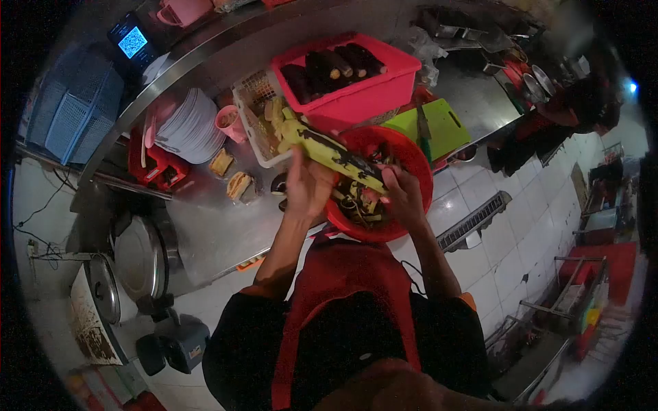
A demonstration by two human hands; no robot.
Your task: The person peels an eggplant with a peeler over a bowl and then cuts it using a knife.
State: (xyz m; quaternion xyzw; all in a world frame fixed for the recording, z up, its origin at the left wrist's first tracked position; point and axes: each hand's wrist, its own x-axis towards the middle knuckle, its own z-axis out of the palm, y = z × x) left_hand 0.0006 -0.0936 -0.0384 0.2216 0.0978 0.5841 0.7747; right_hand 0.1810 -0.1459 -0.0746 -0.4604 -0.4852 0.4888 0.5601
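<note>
Eggplant (327, 149), long and partly peeled, at the middle of the frame: how is it being held?

The left hand (310, 183) grips it from below, fingers curled behind it and mostly hidden.

And the right hand (403, 195)?

Its fingers are bent in at the lower right end; I can't tell whether they grip the flesh or a small tool.

What's underneath?

A red basin (420, 177), right of centre, with dark and pale peelings (362, 214) inside.

Any more nearby?

Dark unpeeled ones (317, 67) sit in the pink bin (363, 101) at upper centre. Left of that, a white basket (275, 162) holds pale pieces. To the right, a knife (422, 125) lies on the green cutting board (449, 123).
</note>
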